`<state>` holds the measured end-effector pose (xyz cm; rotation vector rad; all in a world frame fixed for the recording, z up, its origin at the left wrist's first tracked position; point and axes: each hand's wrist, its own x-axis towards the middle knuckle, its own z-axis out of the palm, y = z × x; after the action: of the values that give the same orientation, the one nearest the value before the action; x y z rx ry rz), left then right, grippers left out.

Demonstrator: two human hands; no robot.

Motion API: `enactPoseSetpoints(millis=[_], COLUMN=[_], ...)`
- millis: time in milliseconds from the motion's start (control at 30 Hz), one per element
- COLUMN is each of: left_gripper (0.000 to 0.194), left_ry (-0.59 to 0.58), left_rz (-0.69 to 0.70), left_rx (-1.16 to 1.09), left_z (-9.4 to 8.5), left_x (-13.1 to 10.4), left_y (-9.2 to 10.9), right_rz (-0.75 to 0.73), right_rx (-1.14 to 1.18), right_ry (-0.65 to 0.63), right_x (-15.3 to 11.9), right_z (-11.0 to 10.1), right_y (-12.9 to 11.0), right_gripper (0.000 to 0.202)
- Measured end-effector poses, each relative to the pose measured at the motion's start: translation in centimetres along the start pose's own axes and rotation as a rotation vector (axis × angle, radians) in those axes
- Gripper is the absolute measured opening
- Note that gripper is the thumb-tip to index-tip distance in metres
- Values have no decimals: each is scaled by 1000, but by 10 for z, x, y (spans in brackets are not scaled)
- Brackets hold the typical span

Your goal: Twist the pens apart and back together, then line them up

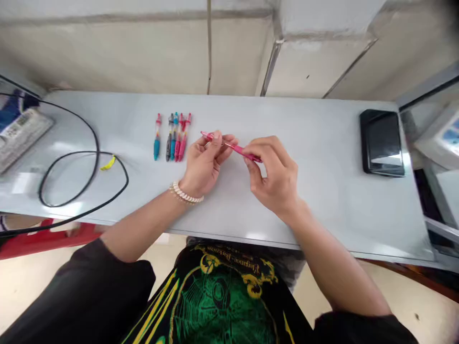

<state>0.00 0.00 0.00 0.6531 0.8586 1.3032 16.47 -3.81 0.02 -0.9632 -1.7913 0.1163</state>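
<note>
Above the tabletop (287, 143) your left hand (202, 165) and right hand (276, 177) share one pink pen (233, 147) — fingers pinched shut on each end — its long axis running far-left to near-right, right of the pen row (174, 136).

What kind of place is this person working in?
Probably a plain workbench or office desk: a pale table against a bare wall, pens in a row, a looped black cable and a dark device.

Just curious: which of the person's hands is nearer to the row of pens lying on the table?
Left. The left hand sits just right of the row of pens; the right hand is farther right. Both hold a pink pen.
</note>
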Motion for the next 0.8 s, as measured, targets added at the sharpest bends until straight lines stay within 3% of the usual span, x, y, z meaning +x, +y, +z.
enactPoseSetpoints(millis=[133,367,600,667,733,800], left_gripper=[22,19,22,23,23,24], left_ry=[32,34,49,59,57,26], left_rz=[11,47,24,30,37,43], left_rx=[73,69,115,125,130,127], left_z=[3,1,5,5,5,3], left_x=[-3,-2,-5,-6,-6,-5], left_y=[-1,0,2,1,0,-1], right_rz=[202,261,282,239,178,202], right_rx=[53,109,124,115,94,89], right_ry=[-28,-63,-70,-48,-25,-31], right_x=[-4,-1,-2,-2,-1,-1], right_z=[1,-5,-4,-4,-4,-4], right_y=[2,2,4,4,3,1], right_gripper=[19,21,18,23,14,16])
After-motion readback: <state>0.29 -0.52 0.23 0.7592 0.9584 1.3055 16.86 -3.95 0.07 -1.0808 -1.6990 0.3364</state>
